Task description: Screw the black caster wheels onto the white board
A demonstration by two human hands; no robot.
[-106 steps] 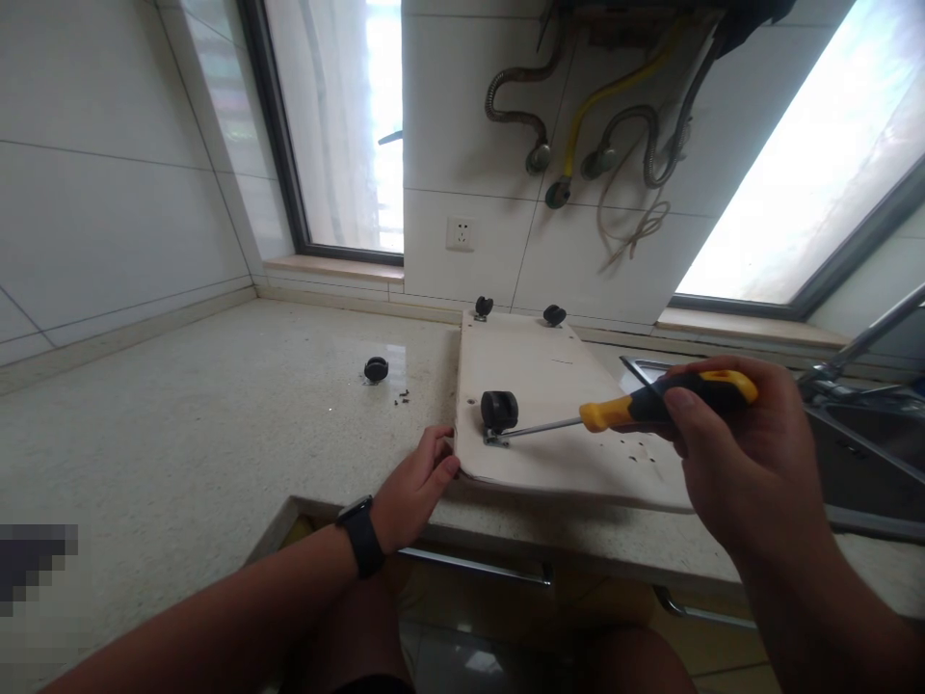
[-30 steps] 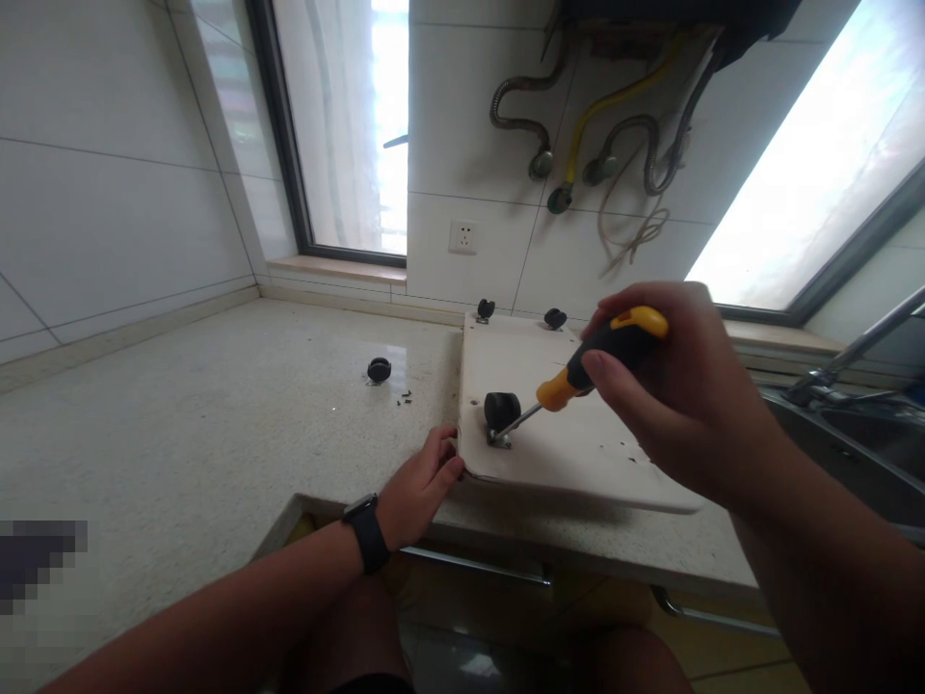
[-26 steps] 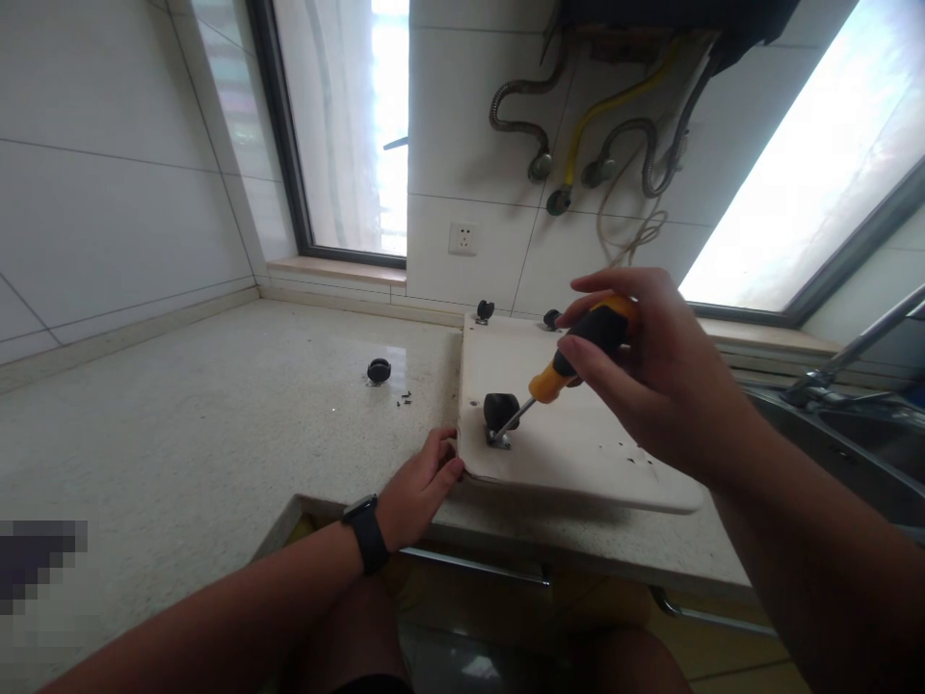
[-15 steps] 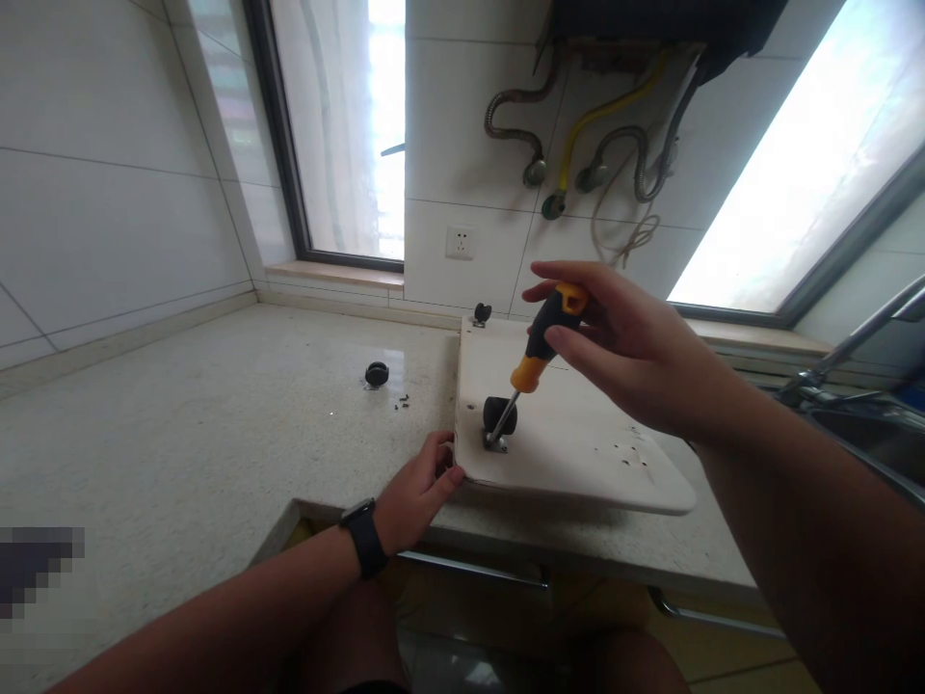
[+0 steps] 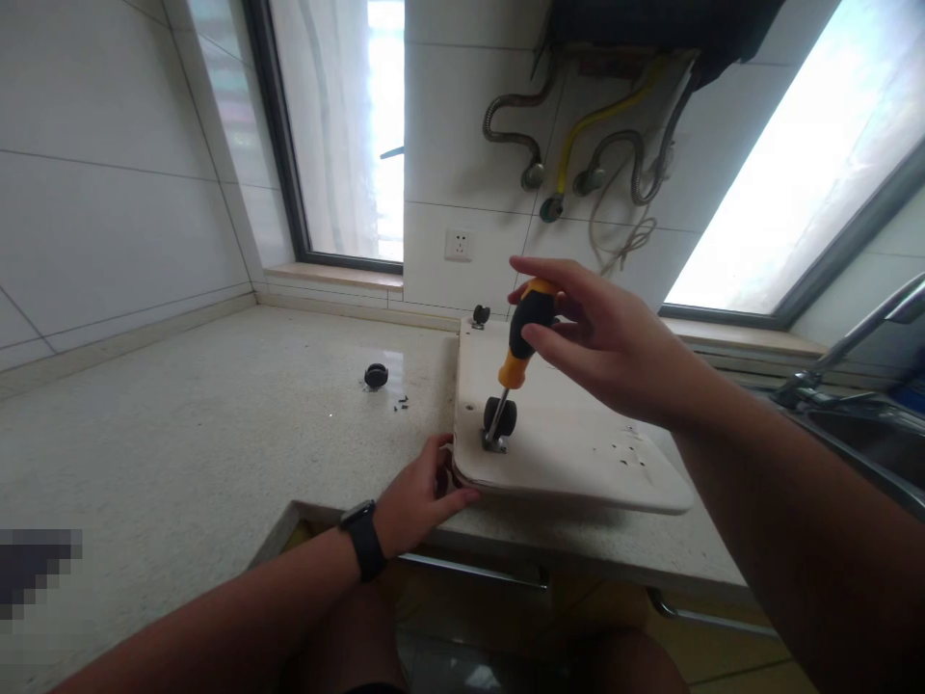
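Note:
A screwdriver [image 5: 533, 326] with a black and yellow handle is in my right hand [image 5: 603, 337], held between thumb and fingers. Its shaft slants down past a black caster wheel [image 5: 503, 416], and the tip meets the small metal mounting plate at the wheel's base. That caster sits on a white board [image 5: 564, 467] lying flat on the counter. My left hand [image 5: 417, 496], with a dark watch on the wrist, holds the board's near left corner, thumb along the front edge and fingers at the side.
Another caster [image 5: 481, 314] stands at the board's far left corner. To the left, a loose caster [image 5: 376, 375] and several small screws [image 5: 402, 404] lie on the counter [image 5: 217, 434]. A sink [image 5: 859, 439] with a faucet is at the right; drawer handles run below the counter edge.
My right hand and the screwdriver handle have shifted left, so the shaft stands more upright. My left thumb has slid slightly right and down along the board's front edge.

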